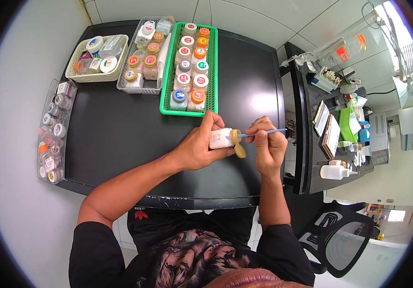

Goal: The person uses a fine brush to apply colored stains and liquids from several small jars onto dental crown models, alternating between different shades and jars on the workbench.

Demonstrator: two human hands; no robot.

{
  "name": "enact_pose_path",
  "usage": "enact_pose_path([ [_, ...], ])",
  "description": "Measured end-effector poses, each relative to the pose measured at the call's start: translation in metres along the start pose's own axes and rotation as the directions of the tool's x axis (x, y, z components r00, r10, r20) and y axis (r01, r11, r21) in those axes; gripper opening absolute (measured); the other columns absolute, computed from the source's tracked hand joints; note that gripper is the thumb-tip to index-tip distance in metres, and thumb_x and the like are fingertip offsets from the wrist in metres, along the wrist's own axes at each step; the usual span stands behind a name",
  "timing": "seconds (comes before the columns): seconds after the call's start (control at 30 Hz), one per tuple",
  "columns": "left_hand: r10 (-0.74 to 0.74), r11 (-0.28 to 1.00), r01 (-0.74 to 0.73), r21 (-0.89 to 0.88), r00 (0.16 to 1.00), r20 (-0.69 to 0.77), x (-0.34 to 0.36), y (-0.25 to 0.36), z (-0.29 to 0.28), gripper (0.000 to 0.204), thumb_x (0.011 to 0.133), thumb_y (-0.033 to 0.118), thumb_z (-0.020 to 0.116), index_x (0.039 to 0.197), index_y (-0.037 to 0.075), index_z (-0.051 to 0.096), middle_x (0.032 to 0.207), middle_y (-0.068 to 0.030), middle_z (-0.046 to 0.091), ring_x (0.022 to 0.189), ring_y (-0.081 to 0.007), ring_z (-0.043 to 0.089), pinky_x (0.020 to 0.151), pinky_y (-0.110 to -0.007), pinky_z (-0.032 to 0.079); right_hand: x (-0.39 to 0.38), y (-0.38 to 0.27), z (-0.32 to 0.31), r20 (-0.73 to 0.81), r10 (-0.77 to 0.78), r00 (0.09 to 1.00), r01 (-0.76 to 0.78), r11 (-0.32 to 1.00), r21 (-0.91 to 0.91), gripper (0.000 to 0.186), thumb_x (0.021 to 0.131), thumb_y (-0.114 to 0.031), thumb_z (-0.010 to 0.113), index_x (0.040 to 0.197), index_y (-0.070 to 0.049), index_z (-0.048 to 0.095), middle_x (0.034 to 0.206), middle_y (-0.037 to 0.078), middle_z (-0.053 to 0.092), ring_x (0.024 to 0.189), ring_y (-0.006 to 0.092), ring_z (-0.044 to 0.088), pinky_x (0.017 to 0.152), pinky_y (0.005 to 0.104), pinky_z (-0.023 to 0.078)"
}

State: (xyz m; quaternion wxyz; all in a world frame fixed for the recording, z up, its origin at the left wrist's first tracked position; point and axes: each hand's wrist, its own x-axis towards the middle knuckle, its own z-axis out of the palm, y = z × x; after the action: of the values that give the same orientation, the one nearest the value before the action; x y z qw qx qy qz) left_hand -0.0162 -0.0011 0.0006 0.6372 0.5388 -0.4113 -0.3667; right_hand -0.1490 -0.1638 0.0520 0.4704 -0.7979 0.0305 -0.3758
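Observation:
My left hand (198, 150) is closed around a small clear bottle of pale pink powder (221, 138), tilted on its side above the black table. Its gold flip cap (239, 151) hangs open toward me. In my right hand (268, 146), pinched between thumb and fingers, is a thin blue stick (275, 131). One end of the stick reaches the bottle's mouth; whether its tip is a brush or a spoon is hidden. Just beyond my left hand stands a green basket (163, 106) with two rows of similar bottles with coloured lids.
A clear basket of bottles (121, 85) and a cream basket of jars (79, 77) stand at the far left of the black table (115, 129). A clear bin of jars (43, 165) lines its left edge. At right are a cluttered dark counter (314, 149) and an office chair (343, 242).

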Motion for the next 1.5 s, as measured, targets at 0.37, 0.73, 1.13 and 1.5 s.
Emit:
enact_pose_path([
  [0.37, 0.054, 0.994, -0.057, 0.097, 0.998, 0.029, 0.001, 0.0, -0.002, 0.051, 0.092, 0.029, 0.085, 0.116, 0.005, 0.047, 0.092, -0.0068, 0.063, 0.08, -0.015, 0.063, 0.071, -0.033, 0.051, -0.001, 0.007, -0.001, 0.013, -0.025, 1.0, 0.023, 0.996, 0.086, 0.034, 0.109, -0.019, 0.059, 0.086, 0.004, 0.07, 0.075, 0.009, 0.066, 0.069, 0.0159, 0.057, 0.062, 0.0286, 0.043],
  [0.73, -0.015, 1.0, 0.018, -0.019, 0.989, 0.145, -0.002, 0.005, -0.004, 0.066, 0.097, 0.027, 0.081, 0.147, 0.004, 0.042, 0.106, -0.0037, 0.06, 0.092, -0.0111, 0.061, 0.079, -0.031, 0.053, -0.002, 0.003, -0.002, -0.094, 0.046, 0.994, -0.036, 0.994, 0.1, 0.033, 0.109, -0.017, 0.057, 0.086, 0.003, 0.068, 0.077, 0.01, 0.065, 0.068, 0.0143, 0.056, 0.062, 0.0285, 0.042],
  [1.13, 0.058, 0.998, -0.059, 0.011, 0.998, 0.039, 0.0, -0.008, -0.001, 0.05, 0.096, 0.023, 0.081, 0.124, 0.004, 0.043, 0.104, -0.0077, 0.059, 0.089, -0.0146, 0.06, 0.079, -0.033, 0.052, 0.0, 0.006, -0.002, 0.02, -0.019, 1.0, 0.018, 0.997, 0.069, 0.036, 0.109, -0.021, 0.058, 0.084, 0.004, 0.068, 0.076, 0.009, 0.063, 0.066, 0.0156, 0.053, 0.062, 0.029, 0.039],
  [1.5, -0.001, 0.984, 0.02, -0.177, 0.994, 0.105, 0.002, -0.004, -0.002, 0.049, 0.094, 0.012, 0.081, 0.134, 0.002, 0.055, 0.122, -0.0086, 0.061, 0.109, -0.0158, 0.065, 0.092, -0.036, 0.056, 0.002, -0.001, 0.002, -0.002, -0.145, 0.989, 0.144, 0.987, -0.068, 0.033, 0.105, -0.022, 0.063, 0.082, 0.0, 0.069, 0.067, 0.006, 0.059, 0.066, 0.0197, 0.053, 0.07, 0.036, 0.041],
])
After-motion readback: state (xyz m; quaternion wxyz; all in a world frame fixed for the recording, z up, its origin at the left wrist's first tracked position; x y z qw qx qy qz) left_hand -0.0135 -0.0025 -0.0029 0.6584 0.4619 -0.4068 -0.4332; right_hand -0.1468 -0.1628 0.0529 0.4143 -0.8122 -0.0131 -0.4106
